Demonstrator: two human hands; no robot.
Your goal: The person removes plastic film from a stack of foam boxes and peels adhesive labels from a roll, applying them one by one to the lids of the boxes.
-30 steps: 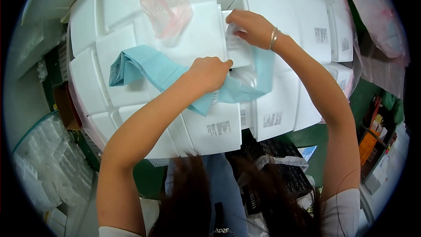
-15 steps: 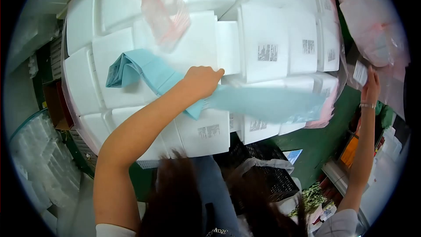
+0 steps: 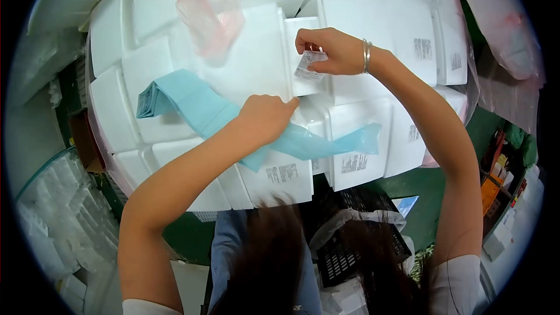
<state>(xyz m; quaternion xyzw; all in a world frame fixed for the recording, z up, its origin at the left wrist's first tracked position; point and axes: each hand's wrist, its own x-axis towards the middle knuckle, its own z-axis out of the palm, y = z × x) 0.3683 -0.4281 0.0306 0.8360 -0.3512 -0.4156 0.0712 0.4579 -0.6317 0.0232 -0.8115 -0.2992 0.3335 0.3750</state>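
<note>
A light-blue folded strip (image 3: 201, 102) lies across white boxes, running beneath my left wrist and out on the right. My left hand (image 3: 265, 116) is closed over this strip, its fingers mostly hidden, with a fingertip right at the lower corner of a narrow white box (image 3: 302, 84). Above that box, my right hand (image 3: 338, 52) pinches a small printed white label (image 3: 310, 65) between thumb and fingers. The label overlaps the box's face in this view. A bangle circles my right wrist.
Rows of white boxes (image 3: 245, 46) fill the surface, several bearing printed labels. Pink translucent plastic (image 3: 213, 17) lies on top at the back. Below the near edge stands a black crate (image 3: 338, 262). Clear plastic packs (image 3: 64, 210) are stacked at left; shelving (image 3: 490, 198) is at right.
My right hand has come in from the far right with the label to above the narrow box. The strip's swinging right end has dropped onto the boxes. My left hand stays nearly in place.
</note>
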